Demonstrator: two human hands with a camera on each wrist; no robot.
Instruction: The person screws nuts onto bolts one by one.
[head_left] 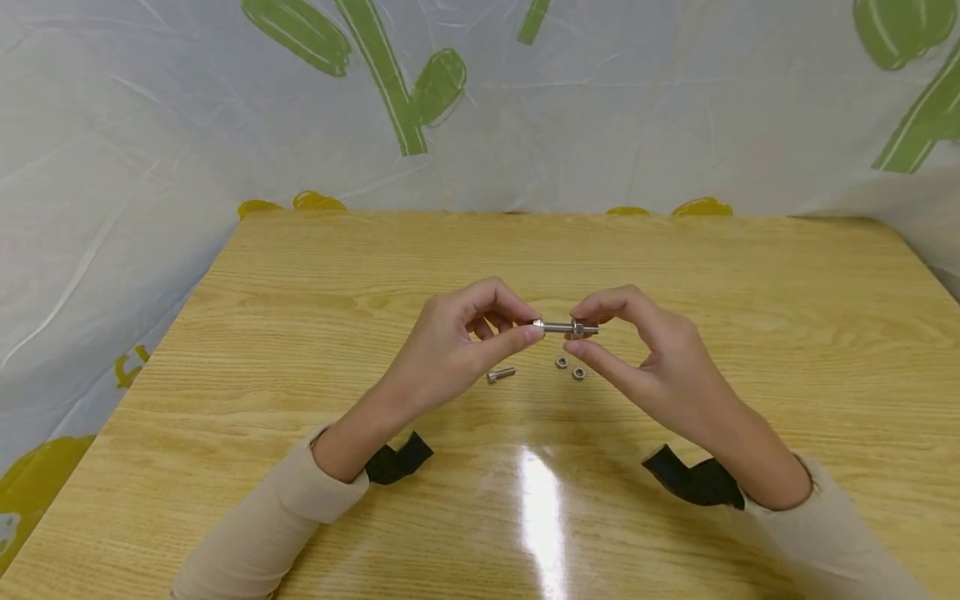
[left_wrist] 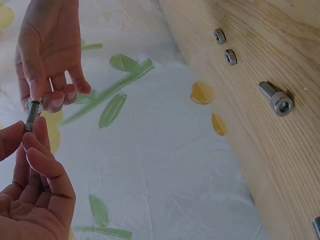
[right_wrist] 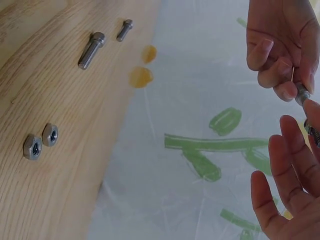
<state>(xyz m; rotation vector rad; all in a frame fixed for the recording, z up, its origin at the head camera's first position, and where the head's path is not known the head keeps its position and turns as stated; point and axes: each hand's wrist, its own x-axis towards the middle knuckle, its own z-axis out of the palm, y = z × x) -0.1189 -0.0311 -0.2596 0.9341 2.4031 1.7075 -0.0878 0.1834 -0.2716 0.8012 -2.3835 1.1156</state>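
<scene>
My left hand (head_left: pixel 457 342) pinches the head end of a metal bolt (head_left: pixel 557 327) between thumb and fingers. The bolt lies nearly level above the table, its threaded end pointing right. A hex nut (head_left: pixel 578 329) sits around the shank near that end, and the tip sticks out past it. Thumb and index finger of my right hand (head_left: pixel 667 367) pinch the nut from either side. In the right wrist view the bolt's head end (right_wrist: pixel 302 94) shows at the left fingertips, while fingers partly hide the nut.
On the wooden table (head_left: pixel 337 267) below lie a socket-head bolt (head_left: pixel 501 375) and two loose nuts (right_wrist: pixel 33 147), (right_wrist: pixel 50 135). A smaller bolt (right_wrist: pixel 124 30) lies beyond the first in the right wrist view. A patterned sheet (head_left: pixel 525 125) hangs behind the table.
</scene>
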